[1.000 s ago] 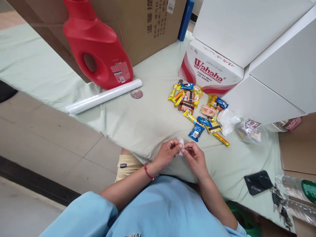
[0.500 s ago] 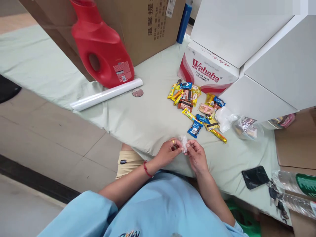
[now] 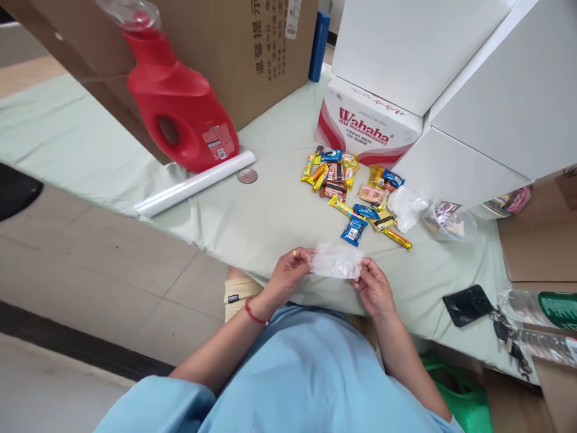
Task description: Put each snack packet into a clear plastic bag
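Between my two hands a clear, crinkled plastic bag (image 3: 336, 261) is stretched out sideways, just above the near edge of the cloth. My left hand (image 3: 288, 272), with a ring and a red bracelet, pinches its left end. The right end is pinched by my right hand (image 3: 375, 285). Beyond the bag lie several wrapped snacks: a blue packet (image 3: 354, 230) nearest, a yellow stick packet (image 3: 397, 239) to its right, and a pile of brown packets (image 3: 334, 181) farther back. A crumpled white plastic bag (image 3: 406, 207) sits right of the snacks, beside a clear tub (image 3: 449, 221) with packets inside.
A red detergent bottle (image 3: 184, 108) stands behind a white roll (image 3: 196, 183) and a round disc (image 3: 247, 175). A Wahaha carton (image 3: 367, 123) is at the back. To the right lie a black phone (image 3: 467, 305), keys (image 3: 502, 329) and plastic bottles (image 3: 523, 308).
My hands have moved apart, and the plastic that was bunched between my fingers is now spread wide. The view has shifted slightly.
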